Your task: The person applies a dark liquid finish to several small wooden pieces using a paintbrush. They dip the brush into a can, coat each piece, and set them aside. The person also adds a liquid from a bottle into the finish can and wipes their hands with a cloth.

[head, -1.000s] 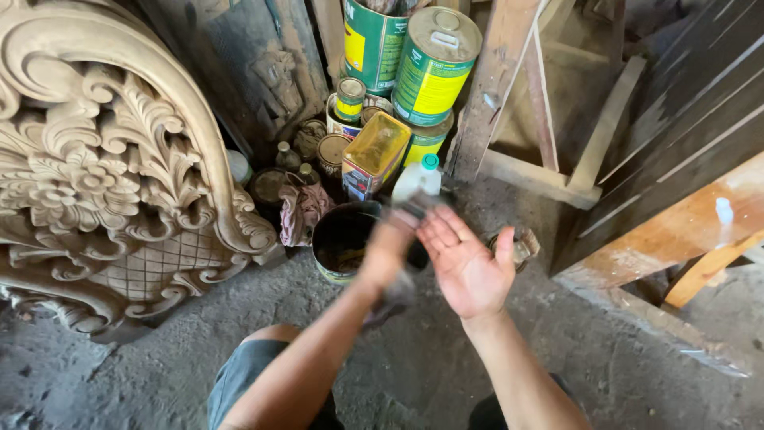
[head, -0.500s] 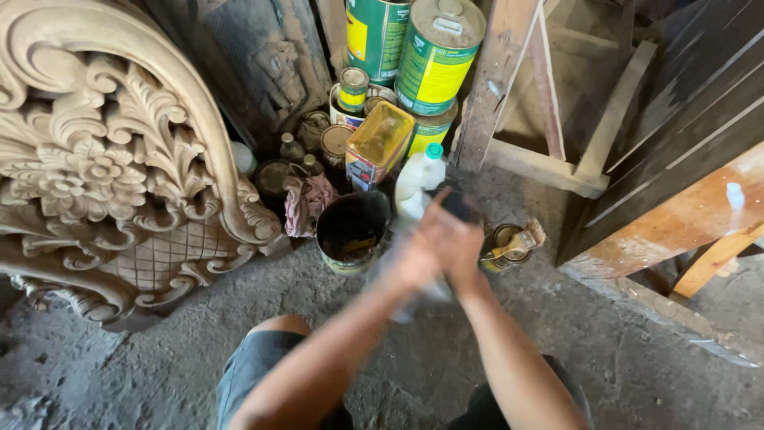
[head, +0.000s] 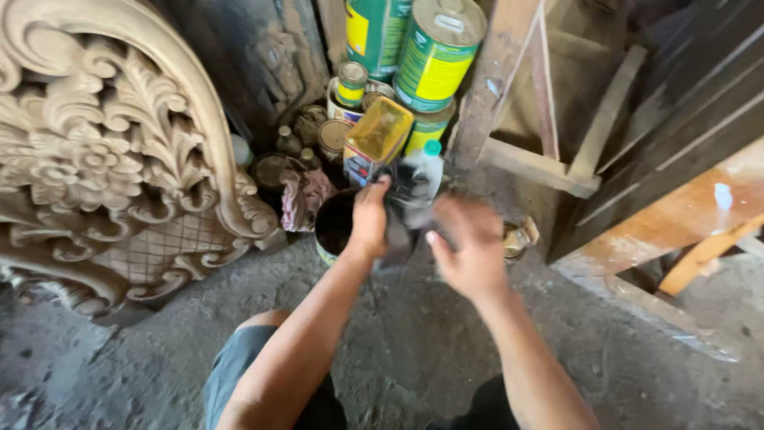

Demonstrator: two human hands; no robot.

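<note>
The right hand [head: 469, 243] is blurred, so how far its fingers are spread cannot be told; it sits just beside a dark rag [head: 398, 231]. The rag itself is smeared and partly covered by the left hand [head: 370, 215], and a small white bottle [head: 426, 167] behind it is hard to make out. The big green and yellow cans [head: 434, 56] are cut off at the top edge, and the carved wooden panel [head: 103, 159] runs out of view on the left.

The ground is rough grey concrete [head: 398, 350], with dusty wooden beams [head: 541, 159] leaning on the right and a yellow tin [head: 378, 131] among small jars against the wall.

The left hand's fingers are curled shut around the rag, holding it over a dark round pot [head: 334, 227] on the floor. A crumpled pink cloth [head: 302, 195] lies just left of the pot.
</note>
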